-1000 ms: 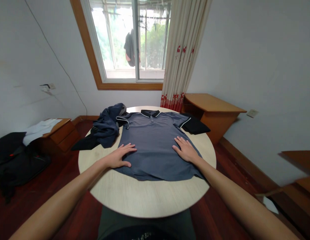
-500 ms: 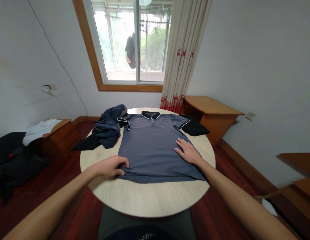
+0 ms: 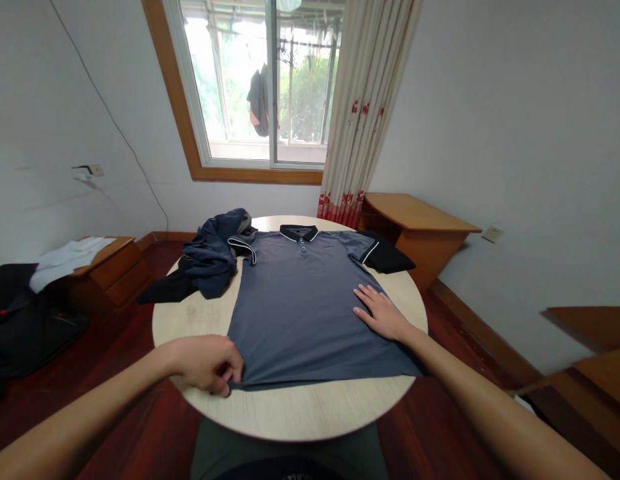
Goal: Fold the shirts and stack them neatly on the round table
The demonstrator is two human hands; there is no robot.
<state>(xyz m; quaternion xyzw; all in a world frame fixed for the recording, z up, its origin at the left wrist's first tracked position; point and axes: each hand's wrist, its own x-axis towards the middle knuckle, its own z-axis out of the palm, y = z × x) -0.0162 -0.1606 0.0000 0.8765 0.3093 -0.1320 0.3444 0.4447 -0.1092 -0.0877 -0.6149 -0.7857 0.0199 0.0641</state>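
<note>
A grey polo shirt (image 3: 305, 300) with a black collar and white-edged sleeve cuffs lies spread front up on a round pale table (image 3: 310, 417), its collar toward the window. My left hand (image 3: 210, 363) pinches the shirt's lower left hem corner near the table's front left edge. Flat on the right side of the shirt rests my right hand (image 3: 383, 313), fingers spread. The hem runs nearly straight between the two lower corners; the right corner reaches the table edge beneath my right forearm.
A crumpled dark blue garment (image 3: 213, 257) lies at the table's back left. Folded black cloth (image 3: 390, 257) sits at the back right, partly under the shirt sleeve. Beyond stand a wooden desk (image 3: 420, 220), a curtain (image 3: 365, 120) and a low wooden cabinet (image 3: 115, 267).
My left hand has drawn the hem corner toward me and to the left, and the folds along the hem have flattened out. My right hand stays spread on the shirt.
</note>
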